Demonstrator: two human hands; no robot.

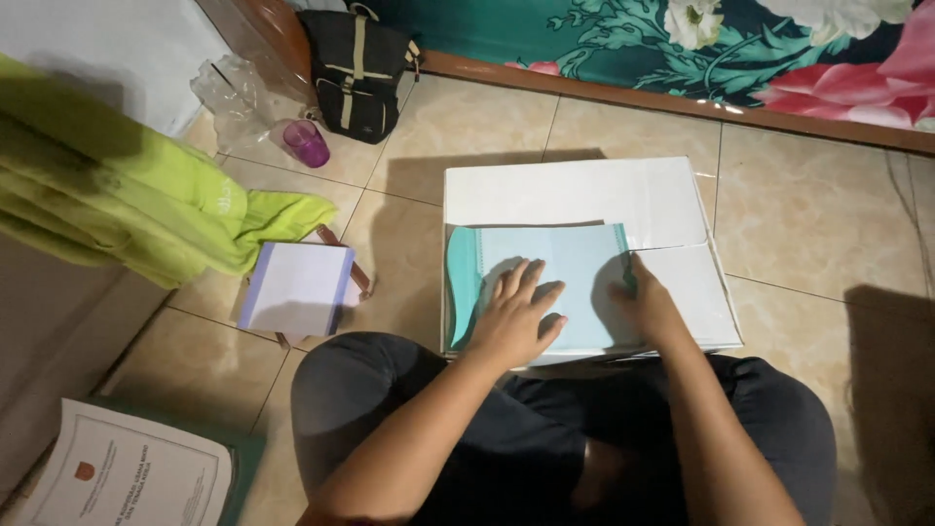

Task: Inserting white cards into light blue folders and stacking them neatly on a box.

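Crossed legs in dark trousers [545, 429] fill the foreground, with a white cardboard box [584, 195] set on the tiled floor [467, 127] right against the knees, probably so both arms reach it easily. Inside the box lies a pale teal sheet of paper [575, 263]. Flat on that sheet rests the left hand [514, 317], fingers spread and gripping nothing, seemingly pressing it down. Beside it, the right hand [643, 304] curls over the sheet's right edge, though whether it pinches the paper cannot be told. Left of the left hand a white notebook [297, 289] lies on the floor, with green cloth [146, 205] beyond it. Farther off stand a purple cup [307, 144] and a black bag [358, 68].
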